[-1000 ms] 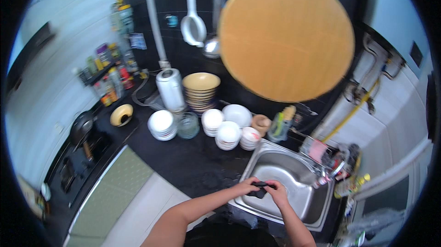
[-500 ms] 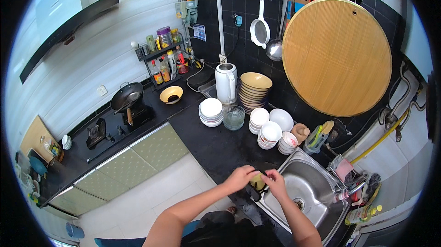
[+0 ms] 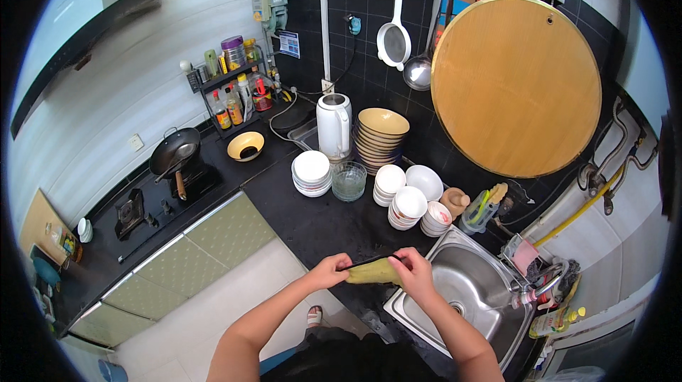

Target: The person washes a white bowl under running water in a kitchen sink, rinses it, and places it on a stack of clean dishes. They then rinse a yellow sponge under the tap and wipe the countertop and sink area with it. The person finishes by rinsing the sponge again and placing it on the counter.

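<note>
Between my two hands stretches a limp yellow-green piece, perhaps cloth, with a dark upper edge [image 3: 374, 273]; its exact kind I cannot make out. My left hand [image 3: 327, 272] pinches its left end, thumb and fingers together. At the other end my right hand [image 3: 414, 271] grips the upper corner. It hangs in front of the dark counter [image 3: 284, 215], just left of the steel sink [image 3: 465, 272]. Nearest beyond my hands stand stacked white bowls [image 3: 406, 206].
Further back are more white bowls [image 3: 311, 172], a glass bowl [image 3: 349, 181], a tall stack of yellow bowls [image 3: 383, 133] and a white kettle [image 3: 334, 126]. A wok [image 3: 175, 152] sits on the stove at left. A round wooden board [image 3: 516, 87] hangs on the wall.
My hands have moved apart, the left one leftward, and the bunched yellow-green piece is now spread out between them. The whole view has shifted slightly.
</note>
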Demonstrator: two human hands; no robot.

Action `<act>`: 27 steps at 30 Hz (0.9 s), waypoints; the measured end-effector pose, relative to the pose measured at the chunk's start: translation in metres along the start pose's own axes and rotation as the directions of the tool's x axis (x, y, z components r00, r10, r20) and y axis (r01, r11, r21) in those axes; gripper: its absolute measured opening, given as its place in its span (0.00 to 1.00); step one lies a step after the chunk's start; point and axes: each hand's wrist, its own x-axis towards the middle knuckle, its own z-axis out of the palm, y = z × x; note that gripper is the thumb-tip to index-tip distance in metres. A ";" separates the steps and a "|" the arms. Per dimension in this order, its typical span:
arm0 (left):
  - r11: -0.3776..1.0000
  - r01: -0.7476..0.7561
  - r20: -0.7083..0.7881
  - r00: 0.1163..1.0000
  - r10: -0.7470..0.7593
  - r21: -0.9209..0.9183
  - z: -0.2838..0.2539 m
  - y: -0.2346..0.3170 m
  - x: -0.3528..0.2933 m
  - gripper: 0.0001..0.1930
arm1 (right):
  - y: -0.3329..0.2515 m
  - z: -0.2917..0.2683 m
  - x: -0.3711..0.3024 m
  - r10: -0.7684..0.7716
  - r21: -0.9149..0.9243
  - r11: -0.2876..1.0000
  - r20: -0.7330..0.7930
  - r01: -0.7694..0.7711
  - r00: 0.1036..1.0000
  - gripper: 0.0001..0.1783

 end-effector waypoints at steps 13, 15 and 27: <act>0.946 0.104 -0.464 0.884 0.053 0.308 -0.140 -0.079 0.040 0.12 | 0.121 0.165 0.095 -0.057 -0.418 0.907 0.017 0.059 0.998 0.17; 0.948 0.113 -0.496 0.867 0.053 0.299 -0.157 -0.110 0.029 0.13 | 0.164 0.211 0.083 -0.107 -0.435 0.874 0.262 0.216 0.959 0.21; 0.892 0.447 -0.578 0.712 -0.399 -0.066 -0.241 -0.163 -0.065 0.16 | 0.187 0.337 0.207 0.050 -0.783 0.622 0.061 0.017 0.997 0.35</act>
